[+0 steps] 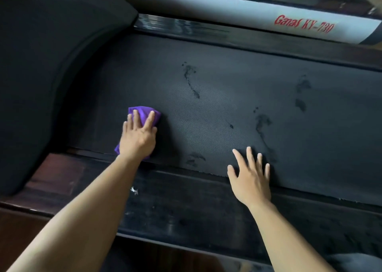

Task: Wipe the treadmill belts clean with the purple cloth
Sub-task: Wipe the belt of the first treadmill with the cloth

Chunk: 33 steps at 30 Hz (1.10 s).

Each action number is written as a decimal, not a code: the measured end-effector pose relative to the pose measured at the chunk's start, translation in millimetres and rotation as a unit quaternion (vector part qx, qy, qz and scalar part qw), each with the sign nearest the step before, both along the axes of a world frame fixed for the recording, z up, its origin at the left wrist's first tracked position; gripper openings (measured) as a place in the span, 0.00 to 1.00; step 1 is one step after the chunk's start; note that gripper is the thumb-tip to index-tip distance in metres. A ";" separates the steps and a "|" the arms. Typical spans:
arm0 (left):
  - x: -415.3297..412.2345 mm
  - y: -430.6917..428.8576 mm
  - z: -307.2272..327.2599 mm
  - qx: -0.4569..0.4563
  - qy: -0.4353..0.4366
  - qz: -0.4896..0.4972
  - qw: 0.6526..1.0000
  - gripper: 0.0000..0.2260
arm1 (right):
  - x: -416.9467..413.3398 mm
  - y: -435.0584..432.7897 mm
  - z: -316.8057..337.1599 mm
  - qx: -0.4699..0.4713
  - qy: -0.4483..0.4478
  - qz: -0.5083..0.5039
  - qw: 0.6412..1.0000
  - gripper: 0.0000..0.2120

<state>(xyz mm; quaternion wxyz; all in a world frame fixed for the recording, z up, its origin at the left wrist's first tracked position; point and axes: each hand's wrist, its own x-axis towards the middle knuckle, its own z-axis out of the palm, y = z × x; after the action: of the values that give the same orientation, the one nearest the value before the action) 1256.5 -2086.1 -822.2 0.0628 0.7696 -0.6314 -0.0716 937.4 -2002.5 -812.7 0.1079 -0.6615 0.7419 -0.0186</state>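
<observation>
Nearest me, the scuffed near rail (pixel 186 205) runs along the belt's edge, with a small white fleck on it. The right hand (pixel 251 180) lies across where that rail meets the belt (pixel 227 110). Its fingers are spread and straight, flat on the surface and grasping nothing; I'd say it is there for support.

A bit further in, the left hand (pixel 138 139) presses the cloth (pixel 144 112) down on the belt. The fingers are straight over it, not curled round it, so the cloth is pinned, not gripped. The cloth sits bunched at the belt's left end, close to the hood (pixel 51 64), with a corner poking out by the wrist.

Beyond the hands, dark marks (pixel 191 81) dot the middle and right of the belt, well apart from the cloth. None of that part looks wiped yet.

Past the belt runs the far rail (pixel 186 26), then a grey frame (pixel 248 13) with red lettering.

What could go wrong: with only a flat palm on it, the cloth may slide out or roll up on the ribbed belt during a hard stroke. Bunched this small, it clears a narrow strip and could miss marks. If the belt runs free, leaning on it might shift it underhand. Worked too near the hood, the cloth could snag in the gap.
</observation>
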 end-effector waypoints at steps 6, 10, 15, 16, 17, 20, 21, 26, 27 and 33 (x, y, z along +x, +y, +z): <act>-112.7 20.4 1.9 -0.003 -0.002 -0.142 0.990 0.24 | 3.3 -1.0 -2.3 -0.029 -0.012 -0.016 0.999 0.26; -164.7 39.2 2.7 -0.005 0.029 -0.199 0.980 0.23 | 1.2 -1.6 -4.5 -0.032 -0.010 -0.018 0.999 0.26; -118.6 28.7 -1.8 -0.006 0.034 -0.190 0.981 0.23 | 1.0 -1.3 -6.4 -0.049 -0.021 -0.020 0.998 0.25; -98.7 23.9 -4.1 -0.011 0.031 -0.166 0.986 0.23 | 0.9 -1.1 -6.8 -0.051 -0.022 -0.021 0.998 0.25; -76.8 19.0 -6.3 -0.015 0.028 -0.134 0.990 0.23 | 0.9 -1.1 -6.9 -0.051 -0.023 -0.021 0.998 0.25; -17.1 1.9 -6.9 -0.013 0.040 -0.030 0.999 0.23 | 0.6 -1.2 -7.0 -0.049 -0.020 -0.019 0.998 0.25; -5.0 -5.0 -5.1 -0.009 0.050 0.002 0.999 0.24 | 0.8 -1.3 -7.1 -0.049 -0.018 -0.019 0.998 0.25; -16.4 -23.6 -7.5 -0.025 0.019 0.051 0.998 0.24 | 2.1 -1.7 -9.0 -0.055 -0.010 -0.020 0.998 0.26; -29.4 -24.1 -7.8 -0.032 0.005 0.033 0.999 0.23 | 2.2 -2.0 -9.1 -0.057 -0.008 -0.020 0.998 0.26; -159.9 3.5 -3.3 -0.022 0.027 -0.156 0.987 0.24 | 1.9 -2.7 -8.9 -0.047 -0.001 -0.025 0.999 0.26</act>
<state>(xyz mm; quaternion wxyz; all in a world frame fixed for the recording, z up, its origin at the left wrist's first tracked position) 1096.6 -2082.6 -825.6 0.0853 0.6579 -0.7431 -0.0872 939.4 -2005.3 -821.6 0.0771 -0.6468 0.7567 -0.0565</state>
